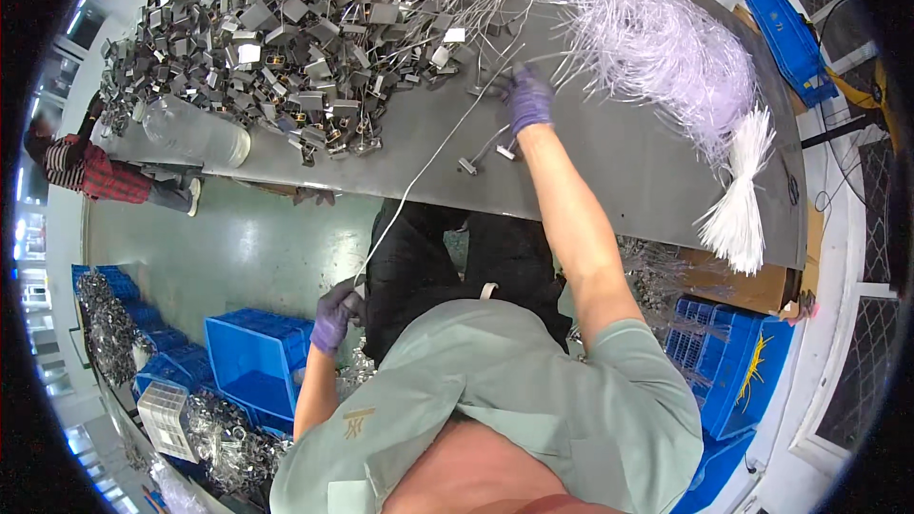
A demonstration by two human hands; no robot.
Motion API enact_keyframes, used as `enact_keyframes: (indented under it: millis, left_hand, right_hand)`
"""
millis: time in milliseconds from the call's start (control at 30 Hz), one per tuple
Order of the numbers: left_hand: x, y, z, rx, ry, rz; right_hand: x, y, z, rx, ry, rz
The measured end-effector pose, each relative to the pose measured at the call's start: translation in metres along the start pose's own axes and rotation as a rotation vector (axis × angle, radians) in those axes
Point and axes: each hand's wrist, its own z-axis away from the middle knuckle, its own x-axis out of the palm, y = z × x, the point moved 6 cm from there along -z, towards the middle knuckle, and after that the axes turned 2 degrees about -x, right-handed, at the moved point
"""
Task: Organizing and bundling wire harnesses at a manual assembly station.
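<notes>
The smooth grey surface (447, 148) is carrying a far-left heap of boxy metal parts (286, 48) and, at right, a tangle of glossy wires (666, 57). The near, purple-gloved left hand (335, 317) is gripping a thin, curving pale cable (407, 194), which is running toward the far right hand (529, 100), whose bent fingers' hold I cannot tell.

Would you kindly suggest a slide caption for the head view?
Pale cable running from gloved left hand toward gloved right hand, near heaped metal parts.
</notes>
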Motion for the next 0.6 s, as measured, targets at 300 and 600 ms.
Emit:
enact_keyframes:
  millis: [300,600]
  left_hand:
    - [-0.017,-0.003,0.010,0.096,0.160,0.042]
    - [-0.011,0.005,0.008,0.129,0.140,0.090]
  right_hand:
    - [-0.030,-0.042,-0.022,-0.107,-0.026,-0.116]
    - [-0.037,-0.029,-0.018,-0.152,-0.033,0.064]
